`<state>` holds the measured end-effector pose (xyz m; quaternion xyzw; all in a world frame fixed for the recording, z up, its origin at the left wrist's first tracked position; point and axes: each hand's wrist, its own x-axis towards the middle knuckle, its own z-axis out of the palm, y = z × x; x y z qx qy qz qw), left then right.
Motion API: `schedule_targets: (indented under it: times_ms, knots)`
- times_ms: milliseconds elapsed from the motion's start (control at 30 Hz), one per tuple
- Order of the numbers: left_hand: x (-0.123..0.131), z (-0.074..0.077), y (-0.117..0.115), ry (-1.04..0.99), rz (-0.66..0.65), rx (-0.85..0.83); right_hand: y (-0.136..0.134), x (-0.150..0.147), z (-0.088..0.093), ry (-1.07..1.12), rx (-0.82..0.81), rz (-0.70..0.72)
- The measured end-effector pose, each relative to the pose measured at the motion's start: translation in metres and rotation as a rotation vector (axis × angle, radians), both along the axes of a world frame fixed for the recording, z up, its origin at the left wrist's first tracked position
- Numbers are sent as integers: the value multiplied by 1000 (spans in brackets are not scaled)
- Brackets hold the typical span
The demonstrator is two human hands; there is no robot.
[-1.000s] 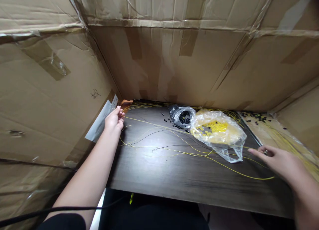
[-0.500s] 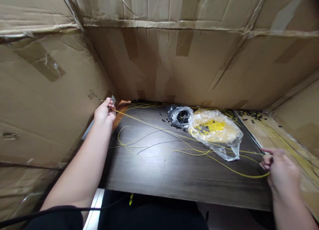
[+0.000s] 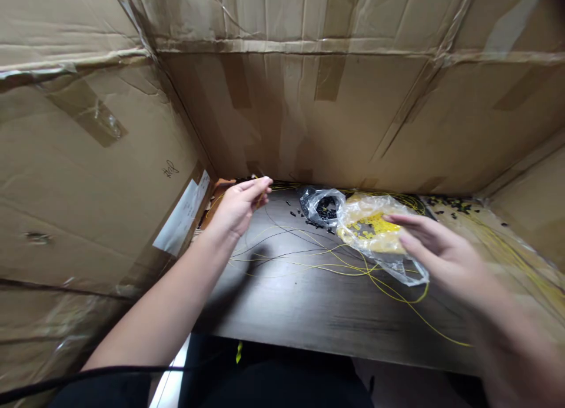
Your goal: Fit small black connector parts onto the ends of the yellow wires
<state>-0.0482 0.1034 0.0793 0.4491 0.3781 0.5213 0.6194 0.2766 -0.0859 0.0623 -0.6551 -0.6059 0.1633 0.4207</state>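
Observation:
My left hand (image 3: 242,206) is raised above the far left part of the dark table. Its thumb and fingers are pinched on a thin yellow cable, with a small tip sticking out beyond them. Blurred a little, my right hand (image 3: 435,249) reaches over the right end of a clear plastic bag of small yellow parts (image 3: 375,226). The fingers of that hand are apart, and nothing shows between them. Loose yellow cables (image 3: 335,268) curl across the tabletop between the hands. Some dark thin strands lie among them.
Beside the yellow parts stands a smaller bag of black parts (image 3: 325,209), with several loose black pieces around it. Cardboard walls (image 3: 282,119) enclose the table (image 3: 309,314) at the back and sides. More yellow cables (image 3: 507,249) run along the right board.
My left hand has moved right, away from the left wall, with the cable. My right hand has let go of the yellow cable and shifted up and left to the yellow parts bag.

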Motion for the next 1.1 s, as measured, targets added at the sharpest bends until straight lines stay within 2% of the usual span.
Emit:
schedule_targets:
  times_ms: [67,100,167,233,333,433,500,567,667,733,833,867,900,967,1033,1100]
  knots:
    - [19,7,-16,13,-100,48,32,-55,10,131,37,229]
    - [26,11,-22,37,-140,69,47,-79,13,156,81,298]
    - [37,19,-31,70,-209,121,74,-115,18,132,181,366]
    - [41,26,-35,76,-243,186,94,-138,22,233,239,421]
    - [38,34,-35,72,-140,245,109,-153,27,430,177,553]
    - [35,37,-32,110,-97,186,110,-161,27,618,102,657]
    - [35,38,-29,116,-79,171,107,-167,28,758,96,645]
    - [35,38,-26,84,-30,204,105,-171,31,895,91,574]
    - [33,33,-24,48,-3,226,106,-171,41,1032,1,536]
    - [26,21,-27,56,-48,194,108,-165,52,1042,-26,524]
    - [5,-15,-38,103,-130,77,112,-147,72,968,44,474]
    - [-5,-30,-43,215,-174,77,113,-139,81,926,71,449]
    - [-16,-45,-49,416,-230,117,114,-131,91,877,89,422]
    - [-37,-73,-61,906,-283,314,115,-112,115,779,115,362]
    - [-53,-92,-71,1242,-255,525,115,-93,141,669,162,307]
    - [-64,-101,-77,1414,-219,664,114,-77,164,545,240,276]
